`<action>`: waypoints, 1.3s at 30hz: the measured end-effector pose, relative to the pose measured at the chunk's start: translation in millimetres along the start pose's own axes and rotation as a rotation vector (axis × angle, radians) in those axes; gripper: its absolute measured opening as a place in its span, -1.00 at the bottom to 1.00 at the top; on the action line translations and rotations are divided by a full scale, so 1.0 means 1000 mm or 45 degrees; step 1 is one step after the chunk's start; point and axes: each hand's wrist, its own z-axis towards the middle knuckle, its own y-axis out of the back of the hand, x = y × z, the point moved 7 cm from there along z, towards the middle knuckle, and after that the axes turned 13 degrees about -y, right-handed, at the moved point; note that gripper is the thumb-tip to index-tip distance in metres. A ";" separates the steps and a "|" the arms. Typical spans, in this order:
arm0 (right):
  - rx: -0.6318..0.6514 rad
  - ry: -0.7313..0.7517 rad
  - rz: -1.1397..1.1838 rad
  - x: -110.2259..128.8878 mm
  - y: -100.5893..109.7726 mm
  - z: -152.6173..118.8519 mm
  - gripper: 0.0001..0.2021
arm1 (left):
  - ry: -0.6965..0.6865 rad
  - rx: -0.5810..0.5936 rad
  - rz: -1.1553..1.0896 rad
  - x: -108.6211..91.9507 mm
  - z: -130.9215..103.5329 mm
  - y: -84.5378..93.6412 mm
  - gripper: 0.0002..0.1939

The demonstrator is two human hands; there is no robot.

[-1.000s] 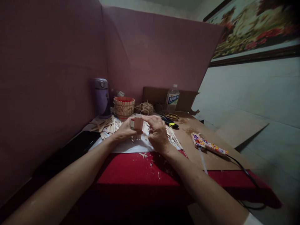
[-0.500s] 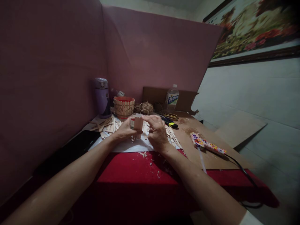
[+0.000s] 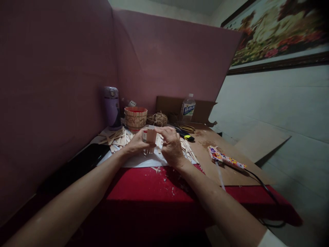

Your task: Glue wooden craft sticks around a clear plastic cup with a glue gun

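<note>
A small box (image 3: 151, 136) with pale craft sticks side by side on its face is held upright over the white sheet (image 3: 136, 160). My left hand (image 3: 137, 142) is closed around its left side, where a bit of printed label shows. My right hand (image 3: 170, 142) is at its upper right edge, the index fingertip touching the top and the other fingers curled in. Whether a loose stick is between those fingers is hidden. Loose craft sticks (image 3: 117, 139) lie scattered on the sheet around both hands.
Behind stand a purple flask (image 3: 111, 109), a stick-covered tub (image 3: 135, 118), twine (image 3: 159, 119) and a plastic bottle (image 3: 188, 109). A yellow-black cutter (image 3: 189, 138) and a flowered glue gun (image 3: 226, 159) with a cord lie on cardboard (image 3: 203, 157). Wood splinters (image 3: 165, 179) dot the red cloth (image 3: 136, 188).
Both hands keep their hold on the small box with hardly any motion. The whole view has shifted very slightly.
</note>
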 end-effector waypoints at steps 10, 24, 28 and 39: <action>-0.006 -0.010 -0.041 -0.002 -0.001 0.000 -0.38 | -0.039 0.025 0.082 0.002 0.003 0.001 -0.52; 0.023 0.042 -0.123 -0.002 -0.013 -0.001 -0.32 | 0.042 0.036 0.008 0.005 0.004 0.000 -0.55; -0.011 0.061 -0.137 0.002 -0.008 -0.001 -0.33 | 0.032 0.040 0.005 0.006 0.004 0.000 -0.51; -0.010 0.088 -0.216 0.006 -0.006 -0.001 -0.38 | -0.001 0.027 0.033 0.004 0.002 0.001 -0.54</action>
